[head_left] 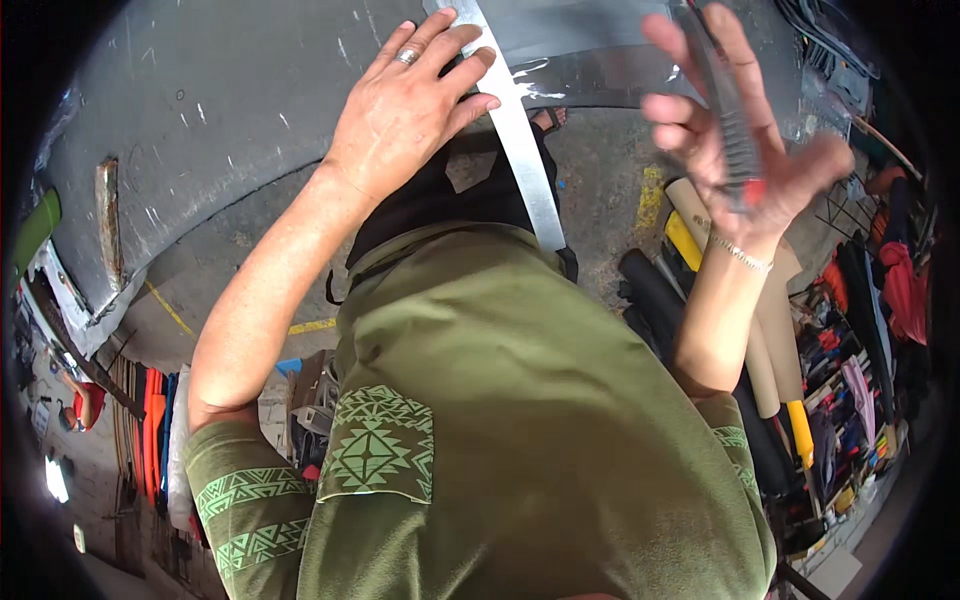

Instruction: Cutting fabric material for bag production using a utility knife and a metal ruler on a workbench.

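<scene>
My left hand (410,110), with a ring on one finger, lies with stretched fingers on a long metal ruler (515,130). The ruler runs over the edge of the dark grey work surface (260,80), and its near end reaches my shirt. Raised to the right, my right hand (745,130) has its palm up and fingers spread. Across that palm rests a grey cutter-like tool (735,110) with a red end, probably a utility knife; motion blurs it and its blade cannot be made out.
A worn wooden stick (108,225) lies at the surface's left edge. Cardboard tubes (770,340) and dark rolls (655,285) stand at right, before a cluttered rack of coloured materials (850,400). Orange and blue rolls (152,430) stand at lower left.
</scene>
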Available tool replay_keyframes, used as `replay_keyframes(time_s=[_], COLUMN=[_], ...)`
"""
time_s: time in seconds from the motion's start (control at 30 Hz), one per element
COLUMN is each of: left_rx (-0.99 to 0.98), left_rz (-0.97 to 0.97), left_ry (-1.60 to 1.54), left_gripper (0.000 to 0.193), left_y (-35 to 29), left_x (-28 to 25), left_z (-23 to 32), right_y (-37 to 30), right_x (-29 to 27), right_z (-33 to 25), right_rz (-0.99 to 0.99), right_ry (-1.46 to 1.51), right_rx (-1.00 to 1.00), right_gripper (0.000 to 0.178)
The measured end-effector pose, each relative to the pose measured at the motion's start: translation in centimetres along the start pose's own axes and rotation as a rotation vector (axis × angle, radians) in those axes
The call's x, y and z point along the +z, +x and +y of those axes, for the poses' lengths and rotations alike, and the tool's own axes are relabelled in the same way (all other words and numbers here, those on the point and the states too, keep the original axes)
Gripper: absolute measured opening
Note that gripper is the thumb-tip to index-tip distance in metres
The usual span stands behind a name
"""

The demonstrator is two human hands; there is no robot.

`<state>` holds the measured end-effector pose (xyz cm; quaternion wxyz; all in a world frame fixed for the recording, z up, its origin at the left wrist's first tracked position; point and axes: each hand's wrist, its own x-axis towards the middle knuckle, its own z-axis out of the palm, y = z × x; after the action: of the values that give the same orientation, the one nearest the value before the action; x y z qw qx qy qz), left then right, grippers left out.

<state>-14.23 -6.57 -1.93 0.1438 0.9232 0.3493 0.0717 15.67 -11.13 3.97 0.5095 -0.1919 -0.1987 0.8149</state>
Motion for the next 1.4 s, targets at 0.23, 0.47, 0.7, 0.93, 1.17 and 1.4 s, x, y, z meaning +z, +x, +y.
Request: replay_keyframes(time_s=[0.23,0.47,0.7,0.93,1.17,1.4], left_rx=[-0.019,-0.001,0.006,0.007,0.003,0.005], left_rz=[0.104,0.104,0.075,0.013,0.002,0.006], left_ry=[0.023,0.047,-0.021,-0.046,-0.049,-0.06], left_gripper=[0.038,0.038,0.036,0.036,0.035,0.035], left_y=[-0.6,-0.7,-0.2,0.1,0.1,-0.1], left_x=[2.0,2.0,0.5,0.1,0.0,0.2], left_z=[0.1,0.0,0.3,0.4,0.4,0.2], right_y=[2.4,10.2,13.9,17.1,17.5,17.5], right_x=[-3.0,1.5,2.2,0.1,-0.7,0.1], right_z=[-1.0,2.3,5.2,8.1,9.4,8.8], right_rz=[0.526,0.142,0.302,0.434,0.462,0.671], right_ry=[-1.04,-1.585,-0.879,-0.622,-0.664,-0.676], right_rx=[0.072,-0.7,-0.277,-0.13,-0.176,0.015], right_gripper=[0.036,0.03,0.062,0.054,0.052,0.051])
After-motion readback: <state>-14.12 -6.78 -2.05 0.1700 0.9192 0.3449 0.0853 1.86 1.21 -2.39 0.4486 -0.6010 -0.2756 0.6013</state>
